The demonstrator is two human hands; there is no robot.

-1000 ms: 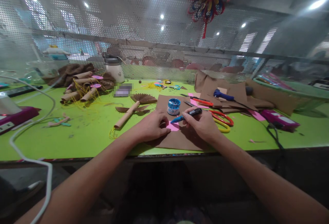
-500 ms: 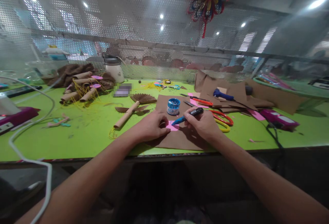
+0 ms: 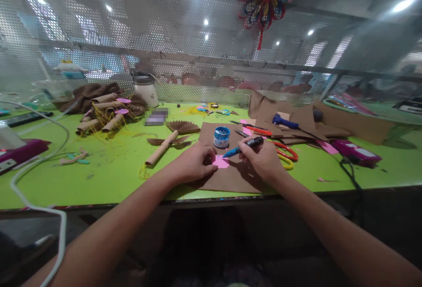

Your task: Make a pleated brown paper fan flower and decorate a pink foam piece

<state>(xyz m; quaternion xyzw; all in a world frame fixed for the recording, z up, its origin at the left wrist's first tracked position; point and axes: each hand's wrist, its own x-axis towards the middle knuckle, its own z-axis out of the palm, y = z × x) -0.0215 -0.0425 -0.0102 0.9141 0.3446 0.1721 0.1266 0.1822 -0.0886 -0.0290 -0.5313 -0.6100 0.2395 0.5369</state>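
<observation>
A small pink piece of paper [image 3: 221,163] with a faint mark lies on a brown sheet [image 3: 239,182]. My left hand [image 3: 197,161] is closed at the paper's left edge, thumb and fingertips holding it. In my right hand [image 3: 259,157] is a blue marker [image 3: 242,147], gripped like a pen and slanting down left, its tip at the paper's upper right. Just behind the paper stands an open jar of blue paint [image 3: 221,137]. Left of my left hand lies a cardboard tube with folded brown paper fans [image 3: 162,147].
Scissors [image 3: 286,151] and a craft knife [image 3: 253,128] lie beyond my right hand. Brown paper scraps [image 3: 296,124] and a blue glue gun [image 3: 284,121] are at back right. Several paper tubes [image 3: 114,122] are piled back left. A white cable [image 3: 62,230] runs along the left.
The marker tip has shifted slightly right and up on the pink paper, with my right hand moving a little. My left hand keeps its place.
</observation>
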